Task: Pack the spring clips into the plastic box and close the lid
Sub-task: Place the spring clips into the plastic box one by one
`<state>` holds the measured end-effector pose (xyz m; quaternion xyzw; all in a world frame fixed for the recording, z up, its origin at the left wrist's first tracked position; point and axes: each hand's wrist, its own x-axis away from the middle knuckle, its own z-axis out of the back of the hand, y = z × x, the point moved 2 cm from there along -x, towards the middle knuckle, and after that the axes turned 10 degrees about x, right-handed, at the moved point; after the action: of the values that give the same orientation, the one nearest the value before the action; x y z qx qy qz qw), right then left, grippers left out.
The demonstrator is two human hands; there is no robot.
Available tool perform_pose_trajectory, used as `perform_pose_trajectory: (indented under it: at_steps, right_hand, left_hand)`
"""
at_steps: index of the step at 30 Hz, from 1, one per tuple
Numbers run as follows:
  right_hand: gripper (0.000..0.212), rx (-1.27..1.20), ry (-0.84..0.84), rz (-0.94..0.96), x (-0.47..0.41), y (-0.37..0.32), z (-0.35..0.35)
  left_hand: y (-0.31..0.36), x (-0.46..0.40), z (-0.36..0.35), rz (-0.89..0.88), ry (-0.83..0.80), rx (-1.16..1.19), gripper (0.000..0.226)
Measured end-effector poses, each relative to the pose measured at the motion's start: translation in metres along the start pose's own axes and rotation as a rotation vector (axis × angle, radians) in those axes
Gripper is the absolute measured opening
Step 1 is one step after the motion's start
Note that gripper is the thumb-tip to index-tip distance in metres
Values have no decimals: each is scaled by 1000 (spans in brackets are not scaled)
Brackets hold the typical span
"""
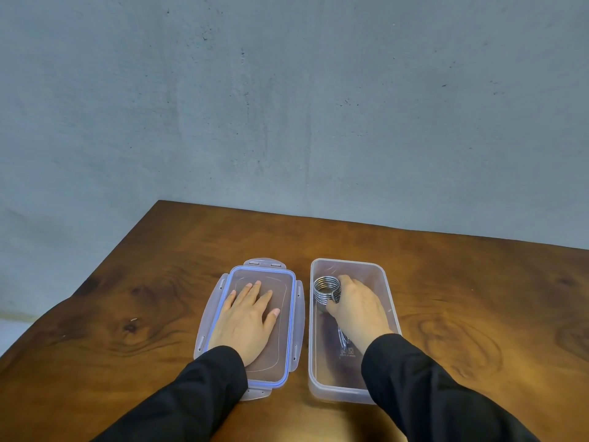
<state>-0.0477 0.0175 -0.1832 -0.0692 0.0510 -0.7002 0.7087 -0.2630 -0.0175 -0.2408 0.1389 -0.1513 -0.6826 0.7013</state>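
Spring clips point(327, 290) sit inside the plastic box point(390, 293), bunched as a stack of metal rings towards its far left corner, with thin wire legs trailing back under the right hand point(358, 309). That hand reaches down into the box and curls around the right side of the bundle, thumb and fingers closed on the rings. The rings look like stiff, springy steel: fairly light, smooth enough to slide against one another, and not fragile, though the loose wire ends could snag on each other or on the box wall. Judging by that, the best hold is around the ring stack itself, squeezing the coils together so they stay as one bundle, not by the legs.

Just left of the box, and apart from it, lies the lid point(288, 317), flat on the wooden table point(478, 298) with its blue seal showing and its latches splayed outwards. The left hand point(247, 320) rests palm down on the lid, fingers spread and straight, pressing or steadying it and grasping nothing. Both arms wear black sleeves point(424, 387). No clips show on the table outside the box, so the packing seems nearly done and the lid not yet fitted.
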Motion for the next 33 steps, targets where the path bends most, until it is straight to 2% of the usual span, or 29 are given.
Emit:
perform_pose_trajectory:
  at_steps: [10,33]
  right_hand:
    - [45,-5,4,-5,-4,-1,-1]
    - [56,56,20,21,-8,0,-3]
  left_hand:
    - [0,-1,0,-9,11,5,60]
    - [-2,-1,-2,-9,14,1,60]
